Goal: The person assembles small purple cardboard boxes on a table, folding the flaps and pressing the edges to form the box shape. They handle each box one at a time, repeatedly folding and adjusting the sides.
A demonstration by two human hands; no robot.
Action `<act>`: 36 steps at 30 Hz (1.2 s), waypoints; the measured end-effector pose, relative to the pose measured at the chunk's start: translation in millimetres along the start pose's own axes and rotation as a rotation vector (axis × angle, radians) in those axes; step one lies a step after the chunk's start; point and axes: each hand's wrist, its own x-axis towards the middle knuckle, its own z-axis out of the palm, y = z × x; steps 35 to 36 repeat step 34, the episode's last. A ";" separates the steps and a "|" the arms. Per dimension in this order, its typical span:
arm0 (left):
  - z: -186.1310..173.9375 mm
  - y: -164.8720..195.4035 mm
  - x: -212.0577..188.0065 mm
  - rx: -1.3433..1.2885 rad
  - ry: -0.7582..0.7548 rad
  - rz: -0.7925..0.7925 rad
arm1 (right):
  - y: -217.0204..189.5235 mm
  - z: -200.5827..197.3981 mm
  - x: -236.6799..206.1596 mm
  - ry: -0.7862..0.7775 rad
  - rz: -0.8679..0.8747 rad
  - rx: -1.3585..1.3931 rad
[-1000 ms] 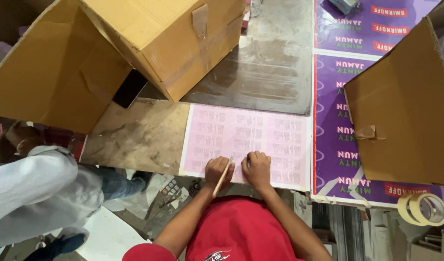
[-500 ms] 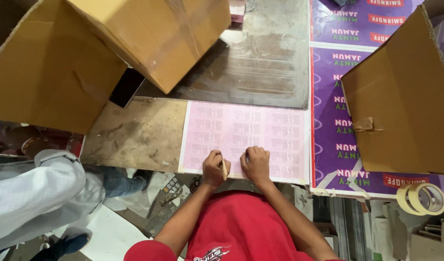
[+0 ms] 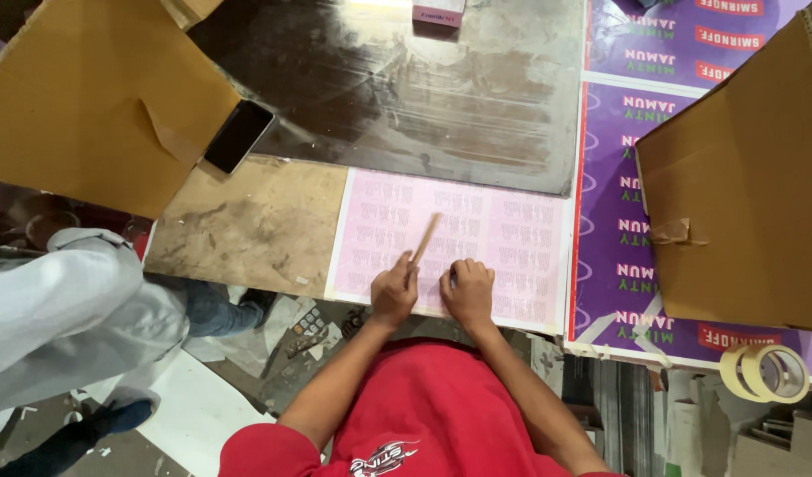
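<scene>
- A thin wooden stick [image 3: 423, 240] was gripped in the left hand [image 3: 394, 294] over the pale pink printed label sheet [image 3: 512, 231].
- The right hand [image 3: 467, 292] was pressed, fingers curled, on the sheet's near edge.
- No labels looked lifted; most work was judged left.

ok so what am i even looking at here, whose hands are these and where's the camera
The camera sits on a person's head and looks straight down, so you see their red shirt and both bare hands. The left hand grips a thin wooden stick. The right hand presses on a pink printed sheet lying on the worktable. Around it are cardboard boxes, a dark phone, purple printed sheets and tape rolls. The grey sleeve at the left belongs to another person.
</scene>
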 end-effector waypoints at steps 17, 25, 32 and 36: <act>1.2 0.3 -5.6 -0.003 -0.114 0.083 | 1.4 -1.9 -1.8 -0.035 0.007 -0.024; -5.5 6.3 -5.6 -0.135 0.000 0.043 | -0.7 -5.3 -1.0 0.012 -0.012 0.020; -0.2 4.1 -2.9 -0.028 -0.059 0.042 | -2.6 -5.9 1.4 0.011 -0.006 0.003; 0.1 3.0 -5.2 -0.045 -0.038 0.056 | -1.6 -6.2 1.2 0.010 -0.010 -0.009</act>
